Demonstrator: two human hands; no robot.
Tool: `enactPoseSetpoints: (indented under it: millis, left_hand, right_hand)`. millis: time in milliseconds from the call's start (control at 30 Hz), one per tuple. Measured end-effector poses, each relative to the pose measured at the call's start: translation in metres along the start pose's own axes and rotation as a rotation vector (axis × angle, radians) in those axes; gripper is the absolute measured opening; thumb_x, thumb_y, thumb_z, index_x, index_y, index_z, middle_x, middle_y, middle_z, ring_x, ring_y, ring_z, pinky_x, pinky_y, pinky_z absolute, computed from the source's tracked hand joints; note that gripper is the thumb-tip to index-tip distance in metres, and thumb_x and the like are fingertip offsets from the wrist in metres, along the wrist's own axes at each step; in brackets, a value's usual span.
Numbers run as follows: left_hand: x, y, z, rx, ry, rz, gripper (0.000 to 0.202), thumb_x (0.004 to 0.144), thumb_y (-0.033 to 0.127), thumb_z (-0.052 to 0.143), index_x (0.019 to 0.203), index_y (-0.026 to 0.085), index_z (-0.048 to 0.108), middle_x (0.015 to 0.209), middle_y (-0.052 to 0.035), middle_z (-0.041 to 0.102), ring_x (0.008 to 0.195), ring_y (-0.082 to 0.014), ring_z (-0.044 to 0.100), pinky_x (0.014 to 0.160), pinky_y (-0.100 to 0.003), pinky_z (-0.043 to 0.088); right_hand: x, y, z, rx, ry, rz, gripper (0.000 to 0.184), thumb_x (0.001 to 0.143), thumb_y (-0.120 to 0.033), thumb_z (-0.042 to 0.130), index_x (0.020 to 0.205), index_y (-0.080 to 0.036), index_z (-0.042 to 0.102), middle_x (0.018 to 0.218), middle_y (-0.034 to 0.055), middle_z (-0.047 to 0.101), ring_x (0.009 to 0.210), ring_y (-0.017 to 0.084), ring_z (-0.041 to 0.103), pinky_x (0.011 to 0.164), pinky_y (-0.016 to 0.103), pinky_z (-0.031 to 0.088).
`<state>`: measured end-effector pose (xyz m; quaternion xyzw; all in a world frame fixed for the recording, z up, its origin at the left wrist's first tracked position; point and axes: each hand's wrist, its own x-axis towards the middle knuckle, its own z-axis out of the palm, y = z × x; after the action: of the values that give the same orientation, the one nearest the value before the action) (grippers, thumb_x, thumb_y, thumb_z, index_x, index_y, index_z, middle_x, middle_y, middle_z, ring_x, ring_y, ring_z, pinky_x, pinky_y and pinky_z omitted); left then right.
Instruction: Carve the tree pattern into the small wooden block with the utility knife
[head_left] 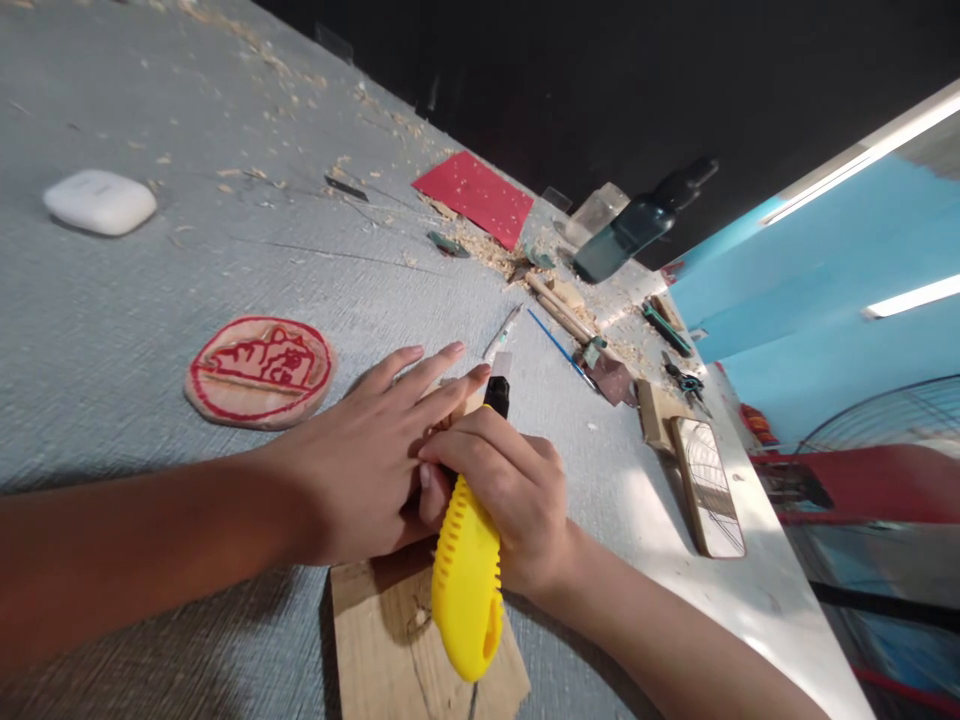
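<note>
1. My right hand (517,500) is closed around a yellow utility knife (466,570). Its fingers (480,450) curl tightly over the handle.
2. The knife's long axis runs from close to my body away and a little to the right. The yellow butt end sticks out on the near side of my right fingers. The black nose and a short blade (501,364) poke out on their far side.
3. My left hand (367,470) lies flat, just to the left of the right hand and touching it. Its fingers (420,375) are stretched out and lightly spread, pointing the same way as the knife. Their tips end just beside the black nose.
4. A wooden board (390,630) lies under both hands on the grey counter (135,300). Its bare end shows on the near side of my fingers. I cannot tell whether the blade meets the wood, because my hands hide that spot.
5. To the left of my left fingers, set apart, lies a round wooden carving (259,372) with red outlines.
6. Beyond the blade and to the right lie thin tools and wood shavings (487,250). A phone (709,487) rests well to the right of my right fingers.
</note>
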<state>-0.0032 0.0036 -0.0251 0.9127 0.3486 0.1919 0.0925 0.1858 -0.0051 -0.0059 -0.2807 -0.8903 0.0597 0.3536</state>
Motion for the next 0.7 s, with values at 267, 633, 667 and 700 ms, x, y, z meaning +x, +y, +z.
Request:
enactPoseSetpoints:
  millis: [267,633,667,700]
  left_hand:
    - [-0.0025,-0.0024,0.0047,0.033,0.042,0.023,0.076,0.093,0.029,0.044,0.165,0.011,0.031,0.175,-0.0123,0.033,0.167,-0.0328,0.013,0.135,-0.056,0.016]
    - [-0.0017,0.0002,0.0037,0.057,-0.007,0.017,0.07,0.094,0.026,0.047,0.162,0.011,0.036,0.174,-0.0149,0.034,0.167,-0.0349,0.01,0.136,-0.055,0.009]
    - [-0.0017,0.0002,0.003,0.059,-0.024,0.015,0.069,0.094,0.026,0.047,0.161,0.011,0.037,0.174,-0.015,0.034,0.167,-0.0354,0.01,0.135,-0.056,0.008]
    - [-0.0017,0.0002,0.0024,0.063,-0.04,0.011,0.068,0.094,0.026,0.047,0.161,0.011,0.038,0.174,-0.0152,0.034,0.167,-0.0357,0.01,0.135,-0.057,0.008]
  right_hand:
    - [0.0038,-0.003,0.0004,0.025,0.038,0.007,0.006,0.103,-0.017,0.063,0.104,-0.016,0.069,0.088,0.0036,0.074,0.074,0.013,0.071,0.059,0.024,0.056]
    - [0.0032,-0.0022,-0.006,0.102,-0.001,0.031,0.015,0.097,-0.017,0.07,0.112,-0.017,0.071,0.095,0.006,0.077,0.081,0.016,0.074,0.062,0.026,0.06]
    - [0.0029,-0.0019,-0.006,0.107,0.0,0.029,0.015,0.097,-0.017,0.07,0.112,-0.017,0.071,0.095,0.0061,0.077,0.081,0.016,0.074,0.062,0.026,0.06]
    - [0.0027,-0.0015,-0.0057,0.112,0.003,0.028,0.015,0.097,-0.017,0.07,0.112,-0.016,0.072,0.095,0.0063,0.077,0.081,0.016,0.074,0.062,0.026,0.06]
